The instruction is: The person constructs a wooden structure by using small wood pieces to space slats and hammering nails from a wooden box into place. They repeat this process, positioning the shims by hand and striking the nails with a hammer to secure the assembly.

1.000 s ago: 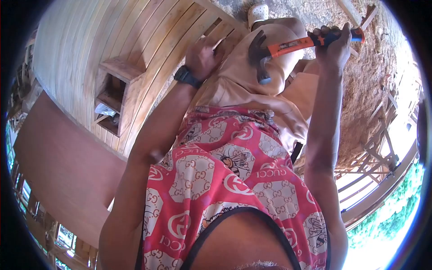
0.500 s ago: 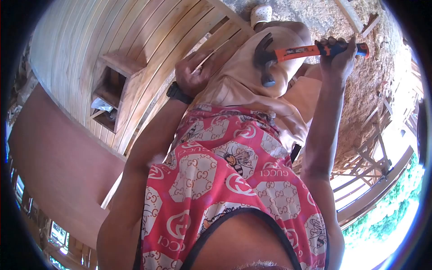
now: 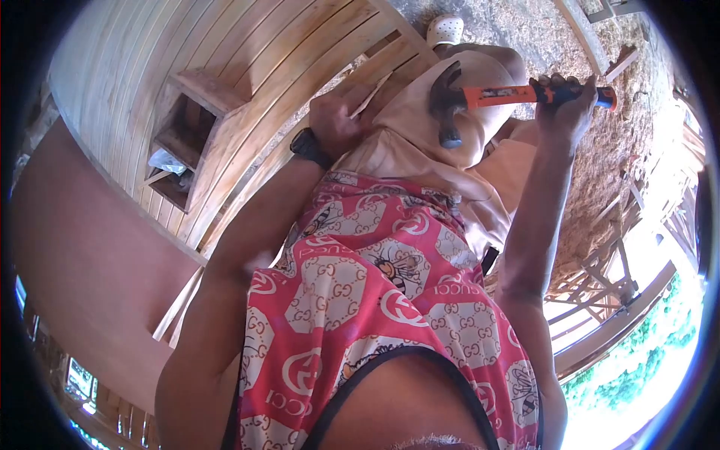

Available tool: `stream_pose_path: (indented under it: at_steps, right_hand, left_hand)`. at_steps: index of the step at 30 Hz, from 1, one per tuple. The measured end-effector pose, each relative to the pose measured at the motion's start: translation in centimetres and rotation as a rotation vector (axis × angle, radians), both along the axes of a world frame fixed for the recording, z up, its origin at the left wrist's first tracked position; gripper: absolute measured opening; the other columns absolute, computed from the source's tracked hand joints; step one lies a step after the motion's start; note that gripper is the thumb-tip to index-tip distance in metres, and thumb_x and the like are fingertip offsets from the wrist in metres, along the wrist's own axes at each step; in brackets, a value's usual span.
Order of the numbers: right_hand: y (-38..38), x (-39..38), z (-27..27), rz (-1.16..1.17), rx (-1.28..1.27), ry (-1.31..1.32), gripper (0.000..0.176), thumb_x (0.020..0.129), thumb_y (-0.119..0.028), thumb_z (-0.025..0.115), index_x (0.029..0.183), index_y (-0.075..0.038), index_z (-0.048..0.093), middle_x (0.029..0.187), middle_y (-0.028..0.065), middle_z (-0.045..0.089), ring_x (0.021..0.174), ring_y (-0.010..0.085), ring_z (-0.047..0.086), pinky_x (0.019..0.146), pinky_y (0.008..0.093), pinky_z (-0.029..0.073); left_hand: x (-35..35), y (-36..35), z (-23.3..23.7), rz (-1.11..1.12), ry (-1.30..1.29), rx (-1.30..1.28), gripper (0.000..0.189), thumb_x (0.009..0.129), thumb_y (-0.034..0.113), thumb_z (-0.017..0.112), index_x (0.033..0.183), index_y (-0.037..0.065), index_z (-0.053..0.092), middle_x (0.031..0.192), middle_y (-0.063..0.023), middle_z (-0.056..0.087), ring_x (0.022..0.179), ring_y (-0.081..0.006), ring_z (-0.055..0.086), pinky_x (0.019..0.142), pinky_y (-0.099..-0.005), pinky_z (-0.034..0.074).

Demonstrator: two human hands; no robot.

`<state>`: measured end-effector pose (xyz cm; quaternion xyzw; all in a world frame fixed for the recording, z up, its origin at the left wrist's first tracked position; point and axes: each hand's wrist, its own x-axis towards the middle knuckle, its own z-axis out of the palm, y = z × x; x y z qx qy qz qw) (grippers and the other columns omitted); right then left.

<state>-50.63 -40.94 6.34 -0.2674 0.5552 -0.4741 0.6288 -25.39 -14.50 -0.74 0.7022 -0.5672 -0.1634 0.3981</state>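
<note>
My right hand (image 3: 566,109) is wrapped round the orange and black handle of a claw hammer (image 3: 499,96). The hammer's dark head (image 3: 448,105) hangs over my thigh, in light-coloured shorts (image 3: 420,105), with the claw pointing away from me. My left hand (image 3: 339,120) is closed, its fingers curled in beside my leg and near the slatted wooden surface (image 3: 300,67). A thin pale sliver shows at its fingertips; what it holds, if anything, I cannot make out. A dark watch (image 3: 309,148) sits on the left wrist.
An open wooden box (image 3: 187,139) with compartments, one with clear plastic (image 3: 166,161) in it, stands on the slats. A wide brown board (image 3: 97,255) lies to the left. Sawdust (image 3: 611,150) and wood offcuts (image 3: 621,64) cover the ground at right, near my white clog (image 3: 445,30).
The view has shifted slightly, with the slats and box sitting a little differently. My left hand appears slightly further right and the hammer slightly lower; the right hand's grip is unchanged.
</note>
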Motion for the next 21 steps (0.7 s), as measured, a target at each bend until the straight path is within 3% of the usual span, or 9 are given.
stream_pose_path:
  at_steps: [2,9,12,14,18,20,21]
  right_hand:
    - [0.1,-0.2,-0.1,0.041,-0.056,0.029,0.042,0.102,-0.049,0.052,0.100,-0.008,0.047,0.074,0.0131,0.059,0.070,0.0342,0.062,0.080,0.0614,0.054]
    - [-0.7,0.3,0.0,0.105,-0.064,0.010,0.044,0.102,-0.051,0.053,0.101,-0.007,0.046,0.075,0.0133,0.060,0.068,0.0343,0.062,0.080,0.0618,0.053]
    - [-0.8,1.2,0.4,0.109,-0.057,0.020,0.045,0.102,-0.051,0.053,0.102,-0.007,0.045,0.074,0.0135,0.060,0.067,0.0348,0.062,0.079,0.0627,0.054]
    - [-0.3,2.2,1.1,0.121,-0.082,0.044,0.045,0.103,-0.050,0.052,0.102,-0.006,0.044,0.074,0.0139,0.060,0.066,0.0351,0.064,0.076,0.0627,0.056]
    - [-0.3,3.2,2.0,0.107,-0.140,0.097,0.047,0.102,-0.050,0.054,0.105,-0.004,0.044,0.078,0.0163,0.061,0.065,0.0341,0.065,0.068,0.0562,0.059]
    - [-0.4,3.6,2.4,0.094,-0.113,0.113,0.048,0.102,-0.050,0.054,0.108,-0.003,0.044,0.080,0.0169,0.062,0.066,0.0336,0.065,0.068,0.0541,0.059]
    - [-0.7,3.6,2.3,0.091,-0.084,0.113,0.049,0.101,-0.050,0.055,0.110,-0.002,0.045,0.082,0.0176,0.063,0.066,0.0332,0.066,0.067,0.0520,0.059]
  left_hand:
    - [-0.1,-0.4,-0.8,0.010,-0.076,-0.017,0.020,0.082,0.021,0.076,0.099,0.012,0.073,0.082,-0.0101,0.069,0.067,-0.0327,0.068,0.054,-0.0426,0.055]
    - [-1.2,-3.5,-0.6,0.022,-0.083,0.116,0.017,0.084,0.027,0.070,0.096,0.014,0.073,0.083,-0.0112,0.069,0.068,-0.0351,0.068,0.059,-0.0474,0.055]
    - [-1.1,-4.5,-0.2,-0.023,-0.040,0.128,0.019,0.091,0.026,0.068,0.098,0.009,0.073,0.085,-0.0170,0.070,0.074,-0.0385,0.069,0.063,-0.0498,0.055]
    - [-0.9,-4.4,-0.7,-0.020,-0.075,0.083,0.017,0.085,0.025,0.068,0.096,0.013,0.074,0.079,-0.0107,0.070,0.068,-0.0360,0.068,0.060,-0.0481,0.055]
    - [0.5,-0.6,2.1,0.005,-0.028,-0.046,0.014,0.085,0.018,0.069,0.096,0.010,0.074,0.074,-0.0112,0.069,0.066,-0.0349,0.068,0.061,-0.0467,0.055]
    - [0.9,1.0,3.9,0.191,0.305,0.006,0.012,0.084,0.008,0.068,0.096,0.004,0.071,0.082,-0.0149,0.069,0.064,-0.0333,0.068,0.060,-0.0408,0.056]
    - [1.1,1.4,4.0,0.200,0.301,0.010,0.012,0.084,0.008,0.068,0.096,0.004,0.071,0.082,-0.0149,0.069,0.064,-0.0333,0.068,0.060,-0.0408,0.056]
